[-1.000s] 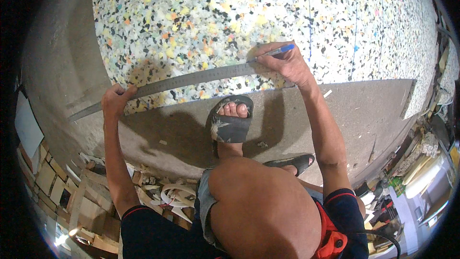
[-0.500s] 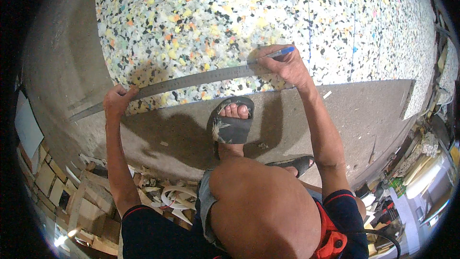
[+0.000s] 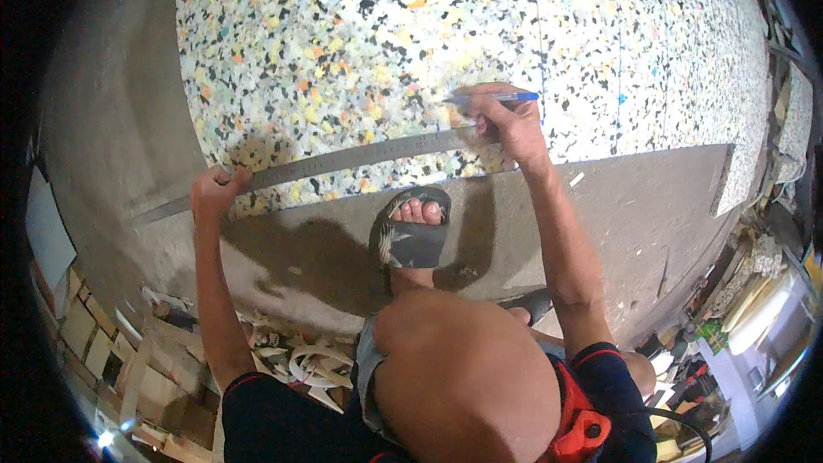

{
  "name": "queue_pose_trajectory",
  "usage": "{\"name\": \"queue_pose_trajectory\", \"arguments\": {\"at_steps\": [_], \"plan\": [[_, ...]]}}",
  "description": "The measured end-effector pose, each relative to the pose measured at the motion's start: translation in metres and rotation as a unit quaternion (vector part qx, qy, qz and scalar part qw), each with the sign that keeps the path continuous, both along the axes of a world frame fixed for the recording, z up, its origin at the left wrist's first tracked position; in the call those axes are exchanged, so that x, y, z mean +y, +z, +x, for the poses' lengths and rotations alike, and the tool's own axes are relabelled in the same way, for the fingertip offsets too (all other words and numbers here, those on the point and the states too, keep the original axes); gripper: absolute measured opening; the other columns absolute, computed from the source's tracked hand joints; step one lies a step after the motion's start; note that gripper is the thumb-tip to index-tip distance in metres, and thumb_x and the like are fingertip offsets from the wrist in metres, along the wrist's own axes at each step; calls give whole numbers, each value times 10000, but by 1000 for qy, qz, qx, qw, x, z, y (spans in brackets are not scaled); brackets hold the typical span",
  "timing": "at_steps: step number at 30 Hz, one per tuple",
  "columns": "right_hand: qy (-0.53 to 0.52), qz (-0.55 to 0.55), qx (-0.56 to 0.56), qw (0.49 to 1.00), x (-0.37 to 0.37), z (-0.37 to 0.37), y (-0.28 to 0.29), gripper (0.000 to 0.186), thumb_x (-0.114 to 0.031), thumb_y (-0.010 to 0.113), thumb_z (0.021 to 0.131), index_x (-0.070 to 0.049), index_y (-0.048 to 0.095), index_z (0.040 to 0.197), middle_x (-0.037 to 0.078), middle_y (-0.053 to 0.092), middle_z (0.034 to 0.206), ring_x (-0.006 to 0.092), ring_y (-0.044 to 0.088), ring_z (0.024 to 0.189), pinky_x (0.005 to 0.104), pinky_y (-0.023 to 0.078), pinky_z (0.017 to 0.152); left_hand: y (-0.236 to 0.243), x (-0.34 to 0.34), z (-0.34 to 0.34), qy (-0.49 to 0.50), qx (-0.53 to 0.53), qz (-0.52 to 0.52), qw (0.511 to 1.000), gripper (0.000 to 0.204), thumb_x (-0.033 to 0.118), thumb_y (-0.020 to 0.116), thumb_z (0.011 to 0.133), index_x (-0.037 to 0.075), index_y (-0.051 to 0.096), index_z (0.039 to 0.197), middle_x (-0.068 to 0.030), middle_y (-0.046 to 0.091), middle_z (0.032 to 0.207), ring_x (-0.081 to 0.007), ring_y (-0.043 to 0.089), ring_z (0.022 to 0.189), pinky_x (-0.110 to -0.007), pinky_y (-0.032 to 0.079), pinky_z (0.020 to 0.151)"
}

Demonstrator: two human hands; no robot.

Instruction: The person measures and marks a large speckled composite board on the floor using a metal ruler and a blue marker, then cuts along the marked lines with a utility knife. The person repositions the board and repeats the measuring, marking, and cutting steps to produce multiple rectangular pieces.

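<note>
Apparently measuring flat multicoloured foam (image 3: 343, 51), clamping long grey metal ruler (image 3: 369, 153) in left hand (image 3: 218, 192), blue plastic pen (image 3: 516, 96) in right hand (image 3: 512, 123) — next needing steadiness.

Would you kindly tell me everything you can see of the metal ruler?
The metal ruler is long, flat, narrow and dull grey, with fine graduation marks too small to read. It lies near the closest edge of the speckled foam sheet, its left end jutting past it over the floor. The left hand grips it near that end; the right hand hides its right end, seemingly resting on it. Its bend is probably lens distortion.
</note>
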State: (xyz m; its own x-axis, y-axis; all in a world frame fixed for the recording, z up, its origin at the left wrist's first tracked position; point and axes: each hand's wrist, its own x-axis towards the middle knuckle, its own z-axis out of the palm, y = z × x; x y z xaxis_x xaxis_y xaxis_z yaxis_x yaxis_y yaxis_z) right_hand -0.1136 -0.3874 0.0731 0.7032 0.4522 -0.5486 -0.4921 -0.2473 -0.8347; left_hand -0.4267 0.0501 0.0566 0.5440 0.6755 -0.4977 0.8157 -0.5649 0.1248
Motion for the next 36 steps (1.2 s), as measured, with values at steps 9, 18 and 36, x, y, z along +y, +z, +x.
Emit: {"name": "queue_pose_trajectory", "arguments": {"at_steps": [9,18,36], "plan": [[224,-118,-535,806,31,16,47,376,-185,707,917,-80,666,1276,127,702,1096,325,663,1063,532,477,1029,60,18,53,14,-81,-13,996,551,539,857,756,23,665,742,-82,608,640,-184,539,621,-391,451,599],[204,-186,-652,706,146,163,-2,412,-112,718,887,-126,620,1287,97,608,1002,331,594,1030,640,314,1141,77,105,234,-149,-217,128,956,469,429,831,822,56,710,1078,-120,664,1072,-284,666,957,-438,524,812],[37,-284,-600,747,204,236,-58,626,-454,681,941,-41,554,1395,243,565,1362,426,434,1386,653,283,1160,-60,187,311,-72,-301,167,936,533,443,722,948,155,658,1392,-173,555,1427,-376,529,1312,-521,461,1060]]}}
